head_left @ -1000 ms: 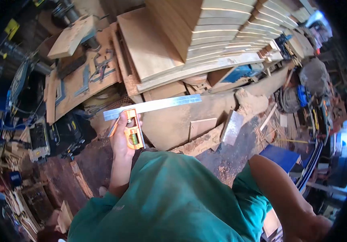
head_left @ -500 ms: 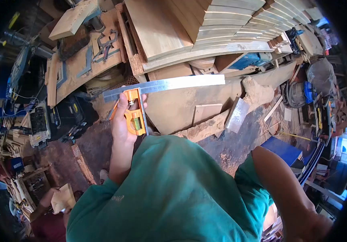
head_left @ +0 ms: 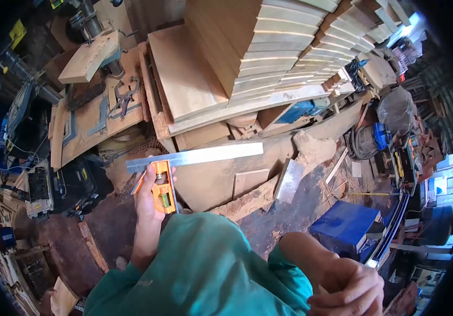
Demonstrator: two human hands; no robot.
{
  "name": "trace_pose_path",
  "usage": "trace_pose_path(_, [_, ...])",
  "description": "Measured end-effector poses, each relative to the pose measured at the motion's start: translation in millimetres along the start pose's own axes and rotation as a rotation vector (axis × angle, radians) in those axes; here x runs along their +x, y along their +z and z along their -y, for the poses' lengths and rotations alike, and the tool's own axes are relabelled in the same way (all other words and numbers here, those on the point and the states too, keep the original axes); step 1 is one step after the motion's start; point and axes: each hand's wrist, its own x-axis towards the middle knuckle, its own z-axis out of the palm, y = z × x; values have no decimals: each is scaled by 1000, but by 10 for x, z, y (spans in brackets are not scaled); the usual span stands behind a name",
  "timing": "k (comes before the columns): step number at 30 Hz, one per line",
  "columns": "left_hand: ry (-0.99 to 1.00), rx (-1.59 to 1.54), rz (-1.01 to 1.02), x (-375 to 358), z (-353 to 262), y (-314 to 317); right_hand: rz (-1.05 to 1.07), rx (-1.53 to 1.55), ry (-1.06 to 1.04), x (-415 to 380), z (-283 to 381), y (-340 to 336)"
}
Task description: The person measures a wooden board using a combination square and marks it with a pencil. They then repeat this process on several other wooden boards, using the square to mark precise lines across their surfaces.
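Note:
My left hand [head_left: 145,205] is closed around the orange head of a combination square [head_left: 164,189], with the thumb on its near side. The square's steel blade stretches out to the right, shining white toward its far end. A green vial shows in the lower part of the head. At the lower right, close to the camera, my right hand [head_left: 350,289] is raised with its fingers curled in. Whatever it may hold is hidden by the fingers. It is well apart from the square.
Stacked boards [head_left: 274,58] stand on the workbench ahead. A smaller table with clamps [head_left: 124,97] is at the left. Black tool cases [head_left: 82,187] sit below it. A blue box [head_left: 342,224] rests on the floor at right, and a metal-faced block [head_left: 290,181] leans near offcuts.
My right hand has come up and inward from the lower right edge, its fingers now showing curled. The view has tilted, so the bench and square appear lower and further left. My left hand keeps its grip.

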Motion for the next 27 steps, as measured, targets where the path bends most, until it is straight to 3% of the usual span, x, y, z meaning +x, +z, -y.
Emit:
trace_pose_path(10, [17, 54, 34, 46, 2, 42, -40, 105, -19, 163, 49, 8])
trace_pose_path(16, [26, 65, 61, 71, 66, 0, 84, 53, -47, 268, 55, -273])
trace_pose_path(20, [34, 122, 32, 46, 55, 82, 142, 326, 99, 327, 76, -368])
trace_pose_path(22, [24, 158, 43, 57, 69, 59, 113, 285, 117, 365, 130, -340])
trace_pose_path(25, [28, 164, 61, 73, 88, 119, 47, 635, 254, 393, 218, -311])
trace_pose_path(26, [12, 169, 56, 78, 90, 123, 40, 627, 269, 417, 327, -337])
trace_pose_path(27, [-8, 159, 73, 98, 85, 113, 71, 681, 429, 468, 464, -370])
